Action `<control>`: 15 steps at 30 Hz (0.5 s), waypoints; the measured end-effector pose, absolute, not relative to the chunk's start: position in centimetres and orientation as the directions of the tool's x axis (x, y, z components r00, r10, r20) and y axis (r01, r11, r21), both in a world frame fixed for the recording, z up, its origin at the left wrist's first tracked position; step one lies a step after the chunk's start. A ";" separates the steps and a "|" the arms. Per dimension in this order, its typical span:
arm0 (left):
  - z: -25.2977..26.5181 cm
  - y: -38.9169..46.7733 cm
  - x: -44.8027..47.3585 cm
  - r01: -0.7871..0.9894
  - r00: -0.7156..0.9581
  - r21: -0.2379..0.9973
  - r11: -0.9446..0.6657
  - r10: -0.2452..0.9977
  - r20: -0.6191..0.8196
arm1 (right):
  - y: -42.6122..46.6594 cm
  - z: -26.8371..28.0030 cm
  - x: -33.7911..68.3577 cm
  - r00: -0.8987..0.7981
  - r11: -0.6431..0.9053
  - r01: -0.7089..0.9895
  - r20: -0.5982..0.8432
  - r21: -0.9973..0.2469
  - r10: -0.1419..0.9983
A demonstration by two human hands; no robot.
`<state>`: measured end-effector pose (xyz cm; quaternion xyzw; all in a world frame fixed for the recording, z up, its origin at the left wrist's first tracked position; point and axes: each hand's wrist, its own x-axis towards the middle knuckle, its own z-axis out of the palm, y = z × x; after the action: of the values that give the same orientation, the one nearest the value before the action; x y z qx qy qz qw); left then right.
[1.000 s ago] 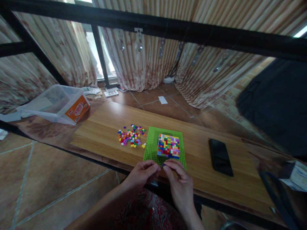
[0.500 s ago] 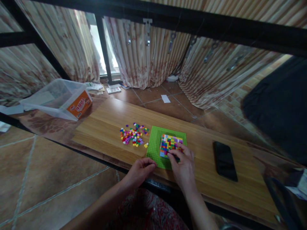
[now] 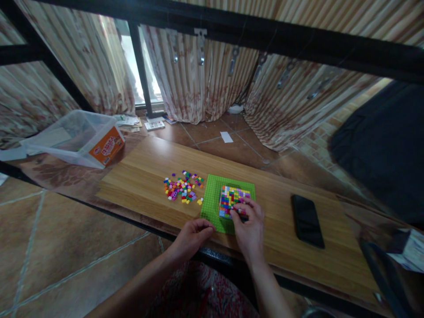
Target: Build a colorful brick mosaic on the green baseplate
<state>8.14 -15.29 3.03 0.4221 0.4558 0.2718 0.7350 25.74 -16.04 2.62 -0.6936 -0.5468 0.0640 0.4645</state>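
A green studded baseplate (image 3: 208, 198) lies on the wooden board, bearing a square block of small multicoloured bricks (image 3: 228, 198). My right hand (image 3: 249, 218) is over the block's right side. Its thumb and fingers are bent together at the bricks, and whatever is between the fingertips is hidden. My left hand (image 3: 195, 234) rests at the baseplate's near left corner with fingers curled and thumb against the forefinger. Anything in that pinch is too small or covered to see. Left of the baseplate lies a loose pile of small coloured bricks (image 3: 182, 187).
A black phone (image 3: 307, 221) lies to the right on the wooden board (image 3: 139, 176). At the far left stands a clear plastic box (image 3: 66, 152) with an orange label. A dark metal bar (image 3: 232, 31) crosses above, with curtains behind it. Papers (image 3: 154, 125) lie beyond the board.
My right hand's fingertips have shifted slightly across the brick block and show less gap between thumb and forefinger. My left hand stays at the corner. The whole view has shifted a little.
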 end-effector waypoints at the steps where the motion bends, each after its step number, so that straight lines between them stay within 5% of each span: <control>1: 3.0 -15.3 8.1 -0.015 0.437 0.869 0.495 0.784 -0.440 | -16.0 2.7 25.7 0.394 0.026 0.698 0.414 -0.715 0.821; 10: 3.0 -15.2 8.1 -0.077 0.422 0.850 0.521 0.790 -0.445 | -16.1 2.9 26.0 0.387 0.020 0.684 0.385 -0.730 0.838; 15: 3.7 -16.1 7.6 -0.301 0.423 0.689 0.659 0.740 -0.523 | -18.4 2.8 25.3 0.411 0.058 0.701 0.469 -0.711 0.782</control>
<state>7.60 -16.08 3.68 0.2561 0.4286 0.3237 0.8037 25.32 -18.36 2.83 -0.6849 -0.5411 0.0417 0.4862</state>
